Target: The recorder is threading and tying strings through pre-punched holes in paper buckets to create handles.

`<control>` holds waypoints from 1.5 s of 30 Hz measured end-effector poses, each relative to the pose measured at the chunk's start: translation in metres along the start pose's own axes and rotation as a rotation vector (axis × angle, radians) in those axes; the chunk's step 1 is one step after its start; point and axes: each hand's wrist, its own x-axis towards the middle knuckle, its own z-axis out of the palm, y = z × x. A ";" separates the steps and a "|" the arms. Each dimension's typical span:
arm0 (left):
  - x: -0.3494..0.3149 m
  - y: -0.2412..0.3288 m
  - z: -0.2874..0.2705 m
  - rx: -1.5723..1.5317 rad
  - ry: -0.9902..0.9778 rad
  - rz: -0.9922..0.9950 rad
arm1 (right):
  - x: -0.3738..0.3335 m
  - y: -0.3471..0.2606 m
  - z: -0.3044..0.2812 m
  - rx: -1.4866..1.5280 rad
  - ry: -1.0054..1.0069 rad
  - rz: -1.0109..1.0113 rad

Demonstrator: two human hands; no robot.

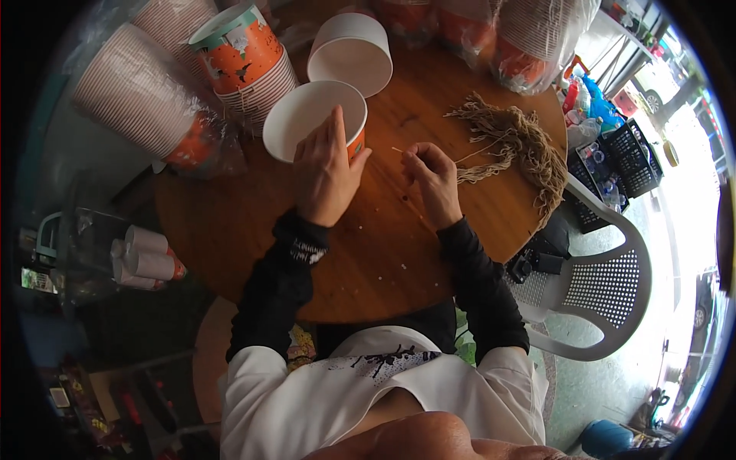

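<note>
A white-lined orange paper tub (307, 107) lies tipped on the round wooden table, its mouth toward me. My left hand (330, 172) is at its near rim, fingers stretched out and thumb apart; whether the palm touches the tub I cannot tell. To the right, my right hand (434, 182) is closed in a pinch on a thin tan string (396, 149), whose short end sticks out past the fingertips. Behind that hand a strand leads toward a loose bundle of tan strings (529, 146) at the table's right side.
A second white tub (353, 57) lies behind the first. Stacked orange tubs (245, 69) and bagged stacks (138, 92) crowd the far left; more bagged tubs (529, 46) stand at the far right. A grey plastic chair (606, 287) is right of the wooden table (368, 261). White crumbs dot the tabletop.
</note>
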 end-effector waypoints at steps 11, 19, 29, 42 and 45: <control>-0.063 -0.053 0.055 -0.618 -0.057 -0.380 | 0.033 -0.002 0.030 0.129 -0.036 -0.166; -0.086 -0.074 0.093 -0.808 -0.026 -0.333 | 0.018 0.030 0.046 -0.246 -0.047 -0.286; -0.061 -0.070 0.052 -0.258 -0.285 -0.090 | 0.024 0.020 0.037 -0.460 -0.021 -0.544; -0.082 -0.074 0.078 -0.501 -0.141 -0.216 | 0.010 0.012 0.047 -0.429 -0.096 -0.436; -0.080 -0.075 0.082 -0.521 -0.190 -0.263 | 0.014 0.019 0.042 -0.343 -0.085 -0.404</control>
